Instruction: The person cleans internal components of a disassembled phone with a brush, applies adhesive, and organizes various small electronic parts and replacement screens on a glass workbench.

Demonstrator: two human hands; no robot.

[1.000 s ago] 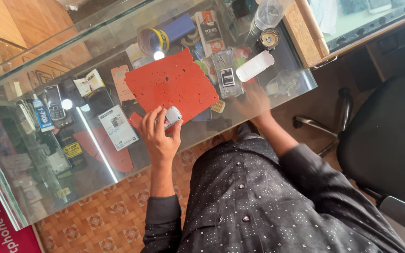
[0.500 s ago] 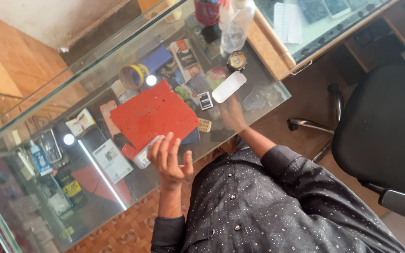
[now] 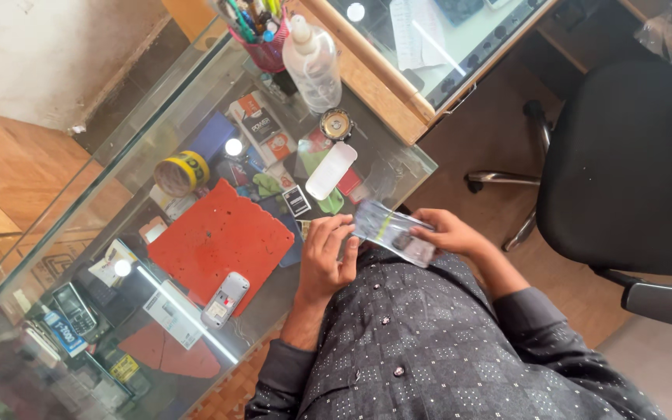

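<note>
Both your hands pinch the small clear plastic pouch (image 3: 393, 231) over your lap: left hand (image 3: 327, 257) at one end, right hand (image 3: 445, 232) at the other. Its dark contents remain inside; the small white phone (image 3: 225, 299) lies untouched on the glass tabletop (image 3: 398, 167).

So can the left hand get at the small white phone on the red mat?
Probably yes: the white phone lies uncovered on the red mat beside the left hand, though that hand grips the clear bag.
</note>
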